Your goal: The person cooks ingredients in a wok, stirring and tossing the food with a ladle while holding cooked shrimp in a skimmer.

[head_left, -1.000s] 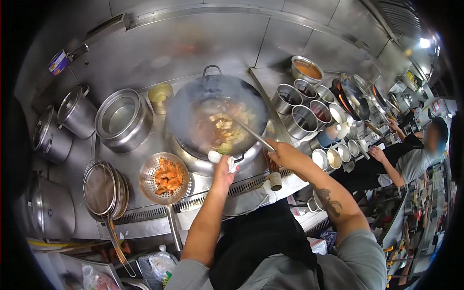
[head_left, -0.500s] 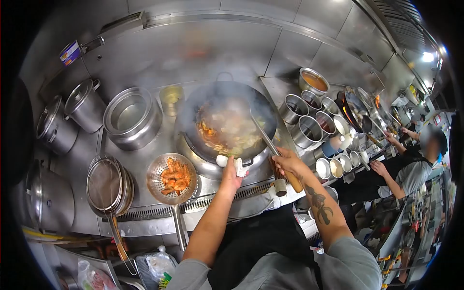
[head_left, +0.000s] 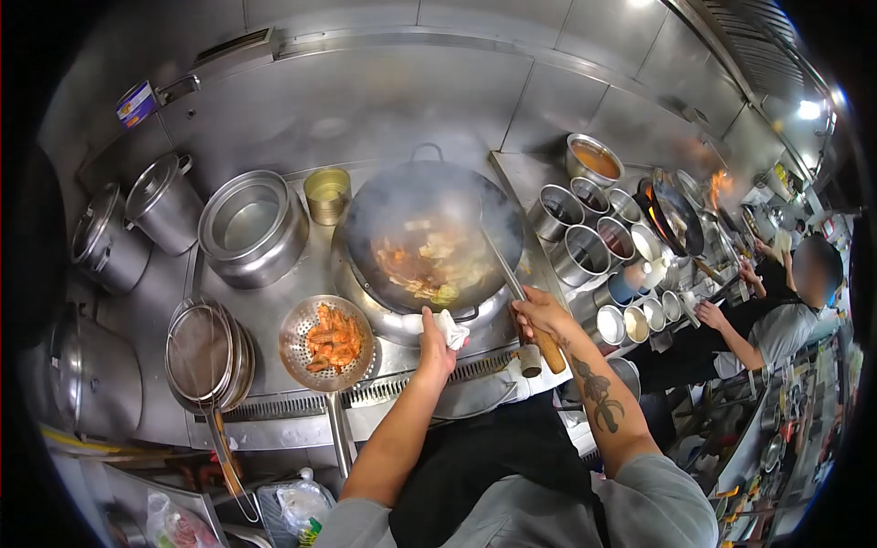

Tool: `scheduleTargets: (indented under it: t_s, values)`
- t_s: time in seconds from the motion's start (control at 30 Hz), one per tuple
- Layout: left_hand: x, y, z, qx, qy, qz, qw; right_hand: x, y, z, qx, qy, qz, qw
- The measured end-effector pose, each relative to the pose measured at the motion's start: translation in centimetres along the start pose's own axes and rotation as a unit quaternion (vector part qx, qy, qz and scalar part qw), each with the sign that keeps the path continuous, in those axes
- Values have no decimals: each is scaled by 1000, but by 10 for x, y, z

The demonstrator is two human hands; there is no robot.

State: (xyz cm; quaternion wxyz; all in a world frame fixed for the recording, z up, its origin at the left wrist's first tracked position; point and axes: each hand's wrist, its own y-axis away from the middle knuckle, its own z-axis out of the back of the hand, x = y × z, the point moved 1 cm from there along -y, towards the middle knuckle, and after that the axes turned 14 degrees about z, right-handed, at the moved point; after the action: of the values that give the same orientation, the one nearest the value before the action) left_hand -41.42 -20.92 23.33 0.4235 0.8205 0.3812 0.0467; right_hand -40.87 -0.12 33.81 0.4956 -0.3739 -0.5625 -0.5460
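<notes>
Fingers: left hand (head_left: 436,353) clamped on cloth (head_left: 451,331); right hand (head_left: 544,313) around tool (head_left: 501,260)
Wok (head_left: 362,247), behind counter's (head_left: 274,431) front edge: probably heavy, hot; I'd hold through cloth
Tool: likely stiff; grip wood

Before me runs a stainless-steel worktop (head_left: 263,320), with a slotted grate (head_left: 283,405) along its front edge. The wok (head_left: 365,228) sits on a raised burner ring (head_left: 393,324). To my left of it stand a yellowish tin (head_left: 326,216), a wide steel pot (head_left: 256,267) and, beyond a seam, two lidded pots (head_left: 166,215). Nearer me lie a perforated skimmer (head_left: 296,361), its handle jutting past the edge, and a stack of wire strainers (head_left: 201,352). On my right cluster steel canisters (head_left: 571,270), small cups (head_left: 637,339) and a steel bowl (head_left: 579,173).
</notes>
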Motion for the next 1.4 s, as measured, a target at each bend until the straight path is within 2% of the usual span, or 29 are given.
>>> scheduleTargets:
  t_s: [0.13,0.23,0.27,0.3,0.37,0.43,0.57,0.6,0.67,0.7,0.73,0.8,0.83,0.9,0.97,1.07,1.27,1.4]
  values:
    - [8,19,8,17,-22,-15,999,6,16,1,26,-64,-5,998]
    - [19,38,23,29,-30,-52,998,3,20,-7,5,-43,-37,998]
    - [25,56,29,51,-38,-62,996,4,21,-5,26,-112,-61,991]
    - [27,69,30,13,-45,-61,997,5,23,0,44,-180,-84,979]
    - [32,89,40,41,-67,-77,994,-1,24,14,68,-298,-107,946]
    - [38,100,57,14,-69,-86,994,-23,20,27,84,-399,-104,907]
    - [45,134,85,-38,-43,-81,995,-35,22,43,100,-569,-122,807]
    - [49,138,96,-61,-64,-101,991,-36,23,50,113,-572,-110,805]
    - [54,152,102,-94,-53,-116,987,-25,28,50,59,-361,-81,927]
    - [57,158,106,-110,-49,-123,985,-18,32,46,29,-248,-64,966]
    - [63,159,119,-95,-41,-140,985,-8,33,40,15,-33,-48,998]
    - [71,173,128,-131,-87,-170,973,-30,28,50,-9,145,123,982]
    - [74,179,125,-149,-108,-186,965,-27,29,51,-21,234,208,950]
    - [81,193,118,-167,-132,-221,952,-21,28,55,-16,247,219,944]
    - [90,192,135,-193,-134,-229,945,4,29,49,5,186,154,970]
    - [101,205,125,-196,-105,-233,947,-14,7,45,23,77,160,984]
    - [112,211,128,-206,-94,-248,942,-6,11,30,79,-26,6,997]
    - [101,206,139,-196,-96,-251,943,-9,26,21,90,-89,-13,992]
